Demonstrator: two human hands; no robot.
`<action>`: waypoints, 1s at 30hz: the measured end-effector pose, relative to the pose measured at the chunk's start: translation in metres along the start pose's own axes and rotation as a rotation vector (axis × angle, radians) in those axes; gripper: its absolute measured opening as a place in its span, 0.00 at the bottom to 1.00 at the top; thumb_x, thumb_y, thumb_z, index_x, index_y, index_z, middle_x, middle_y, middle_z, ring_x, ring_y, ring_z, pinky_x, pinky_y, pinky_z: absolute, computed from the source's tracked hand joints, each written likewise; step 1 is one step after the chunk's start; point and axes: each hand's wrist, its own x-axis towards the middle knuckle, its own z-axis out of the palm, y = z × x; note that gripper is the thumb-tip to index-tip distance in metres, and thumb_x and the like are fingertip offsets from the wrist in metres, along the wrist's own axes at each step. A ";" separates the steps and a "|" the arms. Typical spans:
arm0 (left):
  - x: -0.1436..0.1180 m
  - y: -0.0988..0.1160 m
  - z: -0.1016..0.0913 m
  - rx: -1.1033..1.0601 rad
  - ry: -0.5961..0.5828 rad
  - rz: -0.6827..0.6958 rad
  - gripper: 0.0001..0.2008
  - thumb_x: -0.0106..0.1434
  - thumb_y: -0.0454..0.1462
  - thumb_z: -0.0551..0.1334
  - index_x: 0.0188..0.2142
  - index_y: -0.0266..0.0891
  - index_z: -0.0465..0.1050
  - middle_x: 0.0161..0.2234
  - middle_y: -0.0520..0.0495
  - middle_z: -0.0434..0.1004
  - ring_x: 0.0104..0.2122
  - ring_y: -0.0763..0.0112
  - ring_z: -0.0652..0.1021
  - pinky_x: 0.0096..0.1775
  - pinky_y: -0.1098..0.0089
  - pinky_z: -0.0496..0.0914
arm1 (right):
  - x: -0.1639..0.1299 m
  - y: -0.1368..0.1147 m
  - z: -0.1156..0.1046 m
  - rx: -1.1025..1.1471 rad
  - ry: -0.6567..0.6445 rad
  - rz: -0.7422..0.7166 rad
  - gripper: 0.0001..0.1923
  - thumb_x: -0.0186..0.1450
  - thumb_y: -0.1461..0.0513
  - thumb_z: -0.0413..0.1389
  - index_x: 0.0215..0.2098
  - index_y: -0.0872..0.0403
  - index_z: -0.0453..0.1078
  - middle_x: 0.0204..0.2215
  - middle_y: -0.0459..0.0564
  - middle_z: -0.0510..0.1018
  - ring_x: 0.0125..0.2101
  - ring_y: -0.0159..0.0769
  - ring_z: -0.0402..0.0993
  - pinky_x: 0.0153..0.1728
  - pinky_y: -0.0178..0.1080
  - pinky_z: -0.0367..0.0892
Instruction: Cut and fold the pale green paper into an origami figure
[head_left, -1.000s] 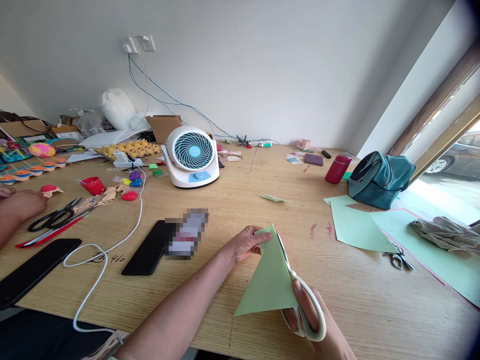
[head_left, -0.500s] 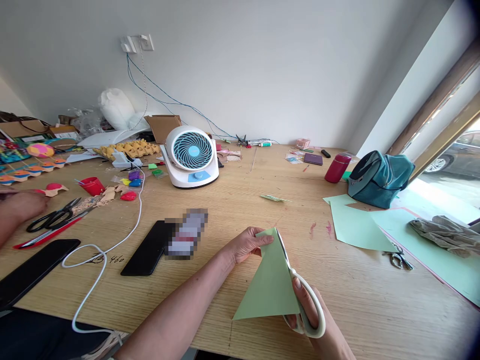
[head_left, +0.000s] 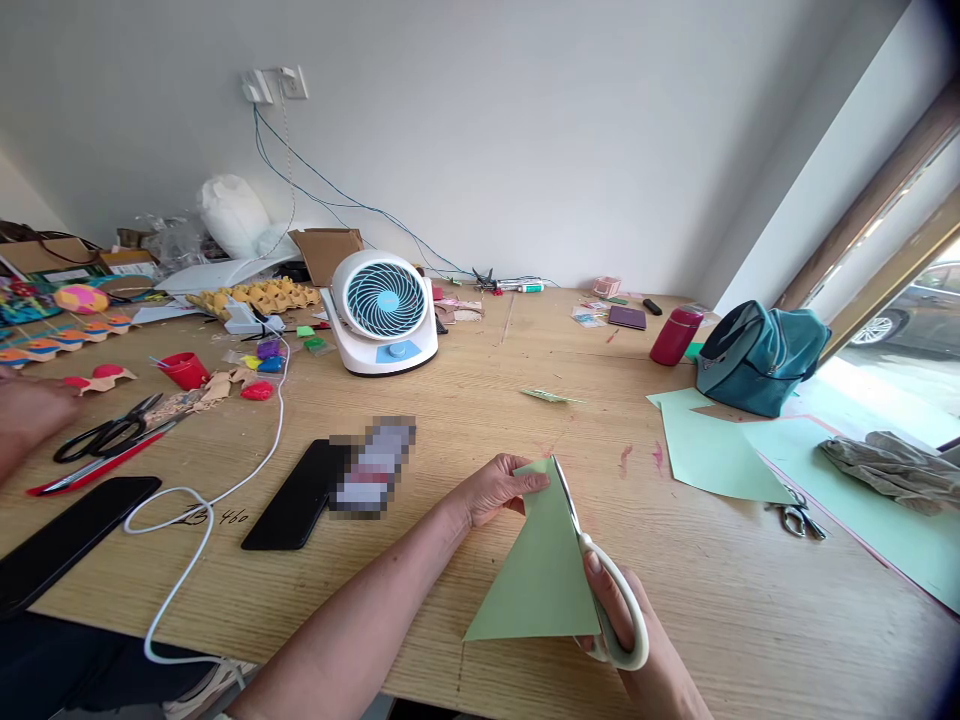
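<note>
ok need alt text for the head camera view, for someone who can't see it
The right hand cuts a folded green paper triangle with white-handled scissors while the left hand pinches its tip, over a cluttered wooden table.

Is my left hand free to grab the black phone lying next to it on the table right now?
Probably not at once: the left hand is pinching the green paper, though bare wood separates it from the black phone.

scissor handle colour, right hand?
White, seen in the head view: the scissors in the right hand.
</note>
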 end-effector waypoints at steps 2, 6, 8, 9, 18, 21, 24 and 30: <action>0.000 0.000 0.000 0.004 -0.002 -0.006 0.22 0.46 0.51 0.74 0.27 0.33 0.77 0.27 0.47 0.77 0.26 0.73 0.76 0.29 0.74 0.69 | -0.001 -0.006 0.002 0.060 -0.026 0.067 0.29 0.62 0.36 0.48 0.23 0.51 0.60 0.18 0.44 0.62 0.20 0.33 0.60 0.21 0.37 0.61; 0.000 -0.001 0.000 0.004 -0.011 -0.004 0.22 0.45 0.51 0.74 0.27 0.33 0.77 0.28 0.46 0.78 0.27 0.72 0.76 0.29 0.74 0.69 | -0.001 -0.013 0.005 0.091 -0.037 0.077 0.29 0.61 0.37 0.51 0.22 0.51 0.57 0.19 0.43 0.61 0.21 0.31 0.57 0.22 0.36 0.59; 0.000 -0.001 0.000 0.003 -0.007 -0.003 0.22 0.45 0.51 0.74 0.27 0.33 0.77 0.28 0.46 0.77 0.27 0.72 0.76 0.29 0.74 0.70 | -0.001 -0.015 0.004 0.087 -0.021 0.078 0.29 0.61 0.37 0.51 0.23 0.51 0.58 0.19 0.43 0.61 0.21 0.31 0.57 0.22 0.36 0.58; 0.000 -0.002 0.000 0.005 -0.008 -0.004 0.22 0.46 0.51 0.74 0.27 0.33 0.77 0.28 0.46 0.77 0.27 0.73 0.76 0.29 0.74 0.70 | 0.000 -0.016 0.003 0.078 -0.018 0.073 0.28 0.61 0.37 0.51 0.23 0.51 0.59 0.19 0.43 0.61 0.21 0.32 0.57 0.22 0.36 0.57; 0.002 -0.009 -0.001 0.036 0.027 -0.041 0.24 0.44 0.52 0.75 0.28 0.33 0.78 0.28 0.46 0.77 0.27 0.71 0.76 0.30 0.73 0.70 | -0.002 -0.021 -0.005 0.090 -0.034 -0.047 0.28 0.65 0.39 0.47 0.22 0.52 0.63 0.14 0.44 0.62 0.19 0.32 0.56 0.23 0.37 0.53; 0.003 -0.008 -0.002 0.010 0.039 -0.042 0.23 0.43 0.51 0.75 0.28 0.33 0.77 0.27 0.47 0.77 0.27 0.72 0.76 0.29 0.73 0.70 | -0.001 -0.020 -0.029 0.072 -0.013 -0.040 0.28 0.65 0.39 0.47 0.33 0.54 0.70 0.14 0.42 0.63 0.18 0.31 0.55 0.22 0.36 0.52; 0.004 -0.007 -0.003 -0.013 0.070 -0.049 0.23 0.42 0.51 0.76 0.27 0.34 0.77 0.27 0.49 0.76 0.25 0.75 0.75 0.28 0.75 0.68 | 0.005 -0.016 -0.071 -0.198 0.031 -0.024 0.29 0.64 0.39 0.47 0.36 0.54 0.72 0.15 0.43 0.65 0.19 0.32 0.58 0.23 0.37 0.54; 0.007 -0.009 -0.002 -0.069 0.132 -0.050 0.25 0.39 0.50 0.77 0.29 0.34 0.77 0.27 0.50 0.76 0.26 0.75 0.75 0.28 0.75 0.68 | 0.028 0.000 -0.145 -1.237 0.374 -0.082 0.19 0.63 0.44 0.51 0.27 0.48 0.66 0.20 0.47 0.72 0.21 0.38 0.66 0.23 0.39 0.54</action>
